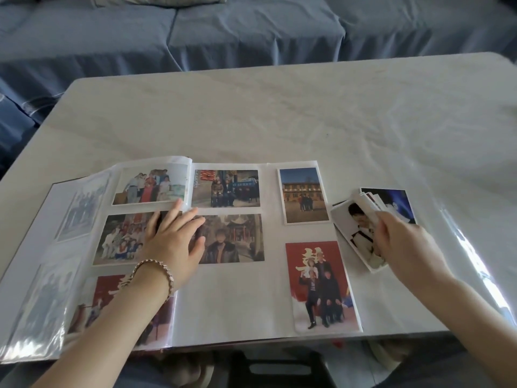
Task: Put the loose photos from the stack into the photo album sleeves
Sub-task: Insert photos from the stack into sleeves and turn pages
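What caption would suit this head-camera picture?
Left hand flat on the open photo album while the right hand grips the loose photo stack.

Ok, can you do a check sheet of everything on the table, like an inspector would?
Surface: pale table, glossy towards the right.
Job's things: photo album lies open, many sleeves filled, lower middle of the right page bare; stack of loose photos beside its right edge.
Clutter: nothing seen.
Hands: left hand lies flat on the album near the spine; right hand grips photos at the stack.
Cables: nothing seen.
Surroundings: blue sofa behind the table; bracelet on the left wrist.
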Demonstrator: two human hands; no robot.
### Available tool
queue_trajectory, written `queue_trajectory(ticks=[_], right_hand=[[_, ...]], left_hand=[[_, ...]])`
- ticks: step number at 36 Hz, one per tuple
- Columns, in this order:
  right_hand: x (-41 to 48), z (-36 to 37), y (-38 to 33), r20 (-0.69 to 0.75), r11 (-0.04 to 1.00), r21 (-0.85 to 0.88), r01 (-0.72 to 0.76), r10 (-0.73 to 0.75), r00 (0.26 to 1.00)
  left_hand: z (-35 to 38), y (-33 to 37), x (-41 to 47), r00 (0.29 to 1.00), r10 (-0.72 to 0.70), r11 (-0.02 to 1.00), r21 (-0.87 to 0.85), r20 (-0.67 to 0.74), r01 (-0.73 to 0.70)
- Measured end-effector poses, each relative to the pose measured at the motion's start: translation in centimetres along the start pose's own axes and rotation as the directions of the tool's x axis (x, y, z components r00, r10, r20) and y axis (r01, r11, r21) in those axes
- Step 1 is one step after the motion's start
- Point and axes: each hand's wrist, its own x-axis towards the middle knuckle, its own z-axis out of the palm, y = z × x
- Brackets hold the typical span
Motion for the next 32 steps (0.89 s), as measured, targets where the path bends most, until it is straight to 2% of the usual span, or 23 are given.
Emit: queue_trajectory(ticks=[2, 5, 7, 9, 10, 12, 16, 19, 24, 26, 30, 32], right_hand=[[-0.5, -0.4, -1.4, -0.100, 0.995, 0.086, 0.045, -0.036, 0.994], [-2.2, -0.7, -4.4, -0.144, 0.944, 0.119, 0.309, -0.291, 0.946], [-3.0, 0.3, -5.5, -0.117, 0.881, 0.107, 0.461, -0.449, 0.886], [-3.2, 1.6, -5.8, 0.031, 0.840, 0.016, 0.542, -0.542, 0.840], [-3.2, 2.1, -5.8, 0.128, 0.841, 0.008, 0.542, -0.538, 0.833], [-2.9, 2.9, -5.4, 0.232, 0.874, 0.056, 0.482, -0.481, 0.846], [-1.3, 2.8, -5.6, 0.191, 0.915, 0.136, 0.381, -0.401, 0.896], [0.1, 2.6, -5.9, 0.240, 0.929, 0.069, 0.364, -0.369, 0.898], [1.6, 2.5, -6.7, 0.377, 0.963, -0.055, 0.265, -0.226, 0.898], [1.9, 2.5, -6.9, 0.358, 0.973, -0.037, 0.227, -0.199, 0.912], [2.0, 2.4, -6.7, 0.209, 0.971, 0.126, 0.205, -0.227, 0.951], [1.7, 2.1, -6.6, 0.189, 0.958, 0.210, 0.195, -0.235, 0.953]], left_hand=[[0.0, 0.0, -0.1, 1.000, -0.003, 1.000, -0.008, -0.012, 0.003], [-0.1, 0.1, -0.1, 1.000, -0.002, 1.000, -0.015, -0.015, 0.002], [-0.1, 0.2, -0.1, 1.000, -0.005, 1.000, -0.016, -0.011, 0.005], [-0.2, 0.3, -0.1, 1.000, -0.012, 1.000, -0.020, -0.009, 0.011], [-0.2, 0.3, -0.1, 1.000, -0.013, 1.000, -0.021, -0.009, 0.012], [-0.2, 0.3, -0.1, 1.000, -0.011, 1.000, -0.016, -0.004, 0.011], [-0.2, 0.2, 0.0, 1.000, -0.015, 1.000, -0.023, -0.007, 0.015], [-0.1, 0.2, -0.1, 1.000, -0.012, 1.000, -0.022, -0.006, 0.012], [-0.2, 0.2, -0.1, 1.000, -0.007, 1.000, -0.022, -0.003, 0.007], [-0.2, 0.2, -0.1, 1.000, -0.005, 1.000, -0.024, -0.002, 0.005], [-0.3, 0.3, -0.1, 1.000, -0.006, 1.000, -0.020, -0.002, 0.005], [-0.3, 0.3, -0.1, 1.000, -0.012, 1.000, -0.019, 0.002, 0.012]])
